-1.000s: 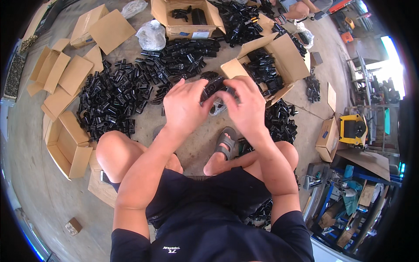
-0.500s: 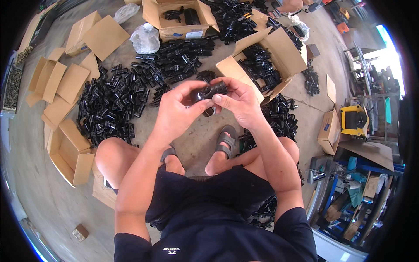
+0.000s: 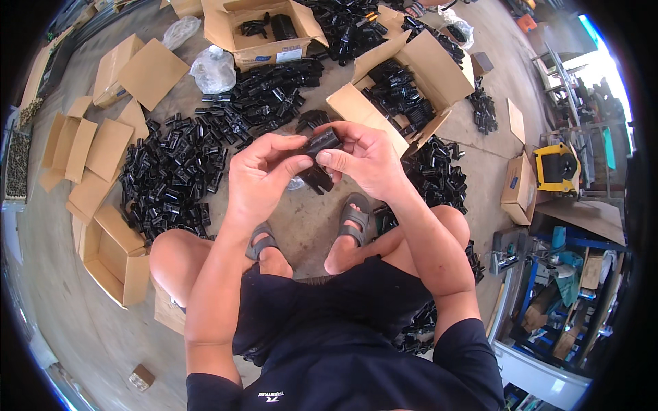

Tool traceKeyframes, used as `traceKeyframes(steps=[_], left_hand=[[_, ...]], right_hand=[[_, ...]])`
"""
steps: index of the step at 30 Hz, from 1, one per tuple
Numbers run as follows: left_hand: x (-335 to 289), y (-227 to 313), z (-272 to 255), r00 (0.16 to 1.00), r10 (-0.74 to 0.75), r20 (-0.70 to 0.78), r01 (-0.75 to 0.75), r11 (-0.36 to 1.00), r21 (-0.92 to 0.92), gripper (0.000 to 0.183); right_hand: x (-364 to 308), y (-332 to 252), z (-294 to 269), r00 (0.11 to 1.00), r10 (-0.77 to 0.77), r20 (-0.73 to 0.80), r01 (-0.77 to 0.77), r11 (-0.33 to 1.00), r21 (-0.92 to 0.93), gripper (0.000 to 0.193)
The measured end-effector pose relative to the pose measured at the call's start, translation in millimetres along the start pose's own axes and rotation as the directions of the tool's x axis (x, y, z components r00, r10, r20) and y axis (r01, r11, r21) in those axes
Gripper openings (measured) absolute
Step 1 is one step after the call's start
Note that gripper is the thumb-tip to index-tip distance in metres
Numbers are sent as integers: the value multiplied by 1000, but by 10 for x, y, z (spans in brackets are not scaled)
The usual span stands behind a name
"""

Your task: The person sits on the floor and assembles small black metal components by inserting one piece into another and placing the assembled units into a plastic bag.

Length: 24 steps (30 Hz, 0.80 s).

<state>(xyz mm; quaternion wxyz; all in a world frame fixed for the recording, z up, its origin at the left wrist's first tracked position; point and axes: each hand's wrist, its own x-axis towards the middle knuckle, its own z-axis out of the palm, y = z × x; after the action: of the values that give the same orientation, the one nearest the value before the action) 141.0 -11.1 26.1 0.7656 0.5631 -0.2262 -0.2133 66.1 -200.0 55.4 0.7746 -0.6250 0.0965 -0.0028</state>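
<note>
In front of my knees, a glossy black tubular fitting [image 3: 317,177] is held up between my two hands. One short tube of it lies between the fingertips, and another part slants down below them, showing an open, notched end. My left hand [image 3: 264,170] is closed on the fitting's left side, thumb and fingers pinching it. On the other side, my right hand [image 3: 367,159] grips it, with the thumb on the near face and the fingers curled behind. Loose black fittings [image 3: 175,178] of a similar kind lie in a wide heap to the left.
An open carton [image 3: 439,85] of black parts stands beyond my right hand, and another carton [image 3: 260,58] stands at the far middle. Emptied-looking cartons [image 3: 113,257] line the left. More black parts [image 3: 439,175] lie by my right knee. A shelf rack [image 3: 569,294] stands right.
The fitting has turned in my fingers, so its lower part now slants down in view. Both hands keep their hold. The whole view has shifted slightly.
</note>
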Motion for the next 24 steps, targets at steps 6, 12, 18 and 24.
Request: traceKeyframes(steps=[6, 12, 18, 24], left_hand=[[44, -11, -23, 995, -21, -101, 17, 999, -37, 22], [21, -7, -22, 989, 54, -141, -61, 997, -43, 25], [-55, 85, 83, 977, 193, -87, -194, 981, 4, 26], [-76, 77, 12, 978, 210, -18, -208, 974, 89, 27]], right_hand=[[-10, -56, -70, 999, -43, -17, 43, 999, 12, 40], [-30, -44, -71, 997, -72, 3, 72, 997, 4, 39], [-85, -38, -1, 991, -136, 23, 136, 991, -3, 45], [-100, -48, 45, 984, -174, 48, 175, 984, -23, 49]])
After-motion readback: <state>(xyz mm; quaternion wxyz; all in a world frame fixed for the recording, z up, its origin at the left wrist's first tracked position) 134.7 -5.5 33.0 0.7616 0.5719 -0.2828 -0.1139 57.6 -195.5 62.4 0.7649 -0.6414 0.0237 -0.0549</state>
